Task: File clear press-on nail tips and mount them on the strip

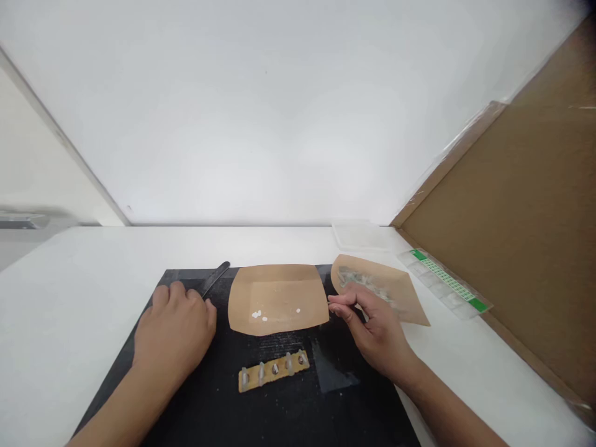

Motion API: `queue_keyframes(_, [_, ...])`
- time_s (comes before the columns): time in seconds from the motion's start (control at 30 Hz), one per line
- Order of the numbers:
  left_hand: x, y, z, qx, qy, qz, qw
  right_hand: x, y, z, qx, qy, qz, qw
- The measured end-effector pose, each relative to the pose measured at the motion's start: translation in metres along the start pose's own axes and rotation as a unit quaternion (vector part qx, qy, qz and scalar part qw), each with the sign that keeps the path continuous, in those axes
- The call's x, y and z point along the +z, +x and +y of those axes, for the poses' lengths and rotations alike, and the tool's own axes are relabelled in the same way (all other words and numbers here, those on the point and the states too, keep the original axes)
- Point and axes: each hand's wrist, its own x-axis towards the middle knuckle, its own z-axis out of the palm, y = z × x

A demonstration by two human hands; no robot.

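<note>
My left hand (174,326) lies palm down on the black board (209,416), fingers curled and tips hidden. A thin dark tool (218,277) with a broader far end runs up to the gap between thumb and forefinger. My right hand (377,329) is closed in a pinch at the right edge of a tan paper sheet (284,292); only a sliver of what it pinches shows. Small white flakes (256,315) lie on that sheet. Nearer me is a tan strip (273,370) bearing several small translucent pieces.
Behind my right hand lies a second tan sheet (410,288) with greyish pieces (361,278). A clear plastic case (444,282) with a green-and-white label sits at right, by a cardboard panel (521,248). A translucent lid-like piece (358,236) rests against the white back wall.
</note>
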Motion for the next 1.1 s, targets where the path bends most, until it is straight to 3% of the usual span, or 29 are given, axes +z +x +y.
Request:
queue_keyframes(0.07, [-0.005,0.0,0.004,-0.021,0.106,-0.053,0.993,0.0,0.001,0.002,-0.014,-0.003,0.0,1.0])
queue_keyframes(0.13, [-0.011,0.002,0.006,-0.027,0.145,-0.101,0.984,0.001,0.001,0.003,-0.027,-0.005,-0.01,1.0])
queue_keyframes(0.23, [-0.018,0.006,0.004,-0.043,0.139,-0.148,0.978,0.002,0.0,0.004,-0.038,-0.009,-0.021,0.999])
queue_keyframes(0.37, [-0.02,0.01,-0.003,-0.059,0.124,-0.171,0.976,0.002,-0.002,0.004,-0.049,-0.013,-0.028,0.998])
queue_keyframes(0.6, [-0.014,0.013,-0.014,-0.051,0.127,-0.17,0.976,-0.001,-0.002,0.004,-0.063,0.057,-0.033,0.996])
queue_keyframes(0.73, [-0.01,0.013,-0.015,-0.049,0.13,-0.157,0.978,-0.001,-0.001,0.003,-0.068,0.042,-0.04,0.996])
queue_keyframes(0.93, [-0.009,0.012,-0.011,-0.069,0.126,-0.116,0.983,0.001,-0.001,0.002,-0.071,0.095,-0.038,0.992])
queue_keyframes(1.1, [-0.017,0.018,-0.004,-0.084,0.081,-0.063,0.991,0.005,-0.002,0.002,-0.071,0.077,-0.043,0.994])
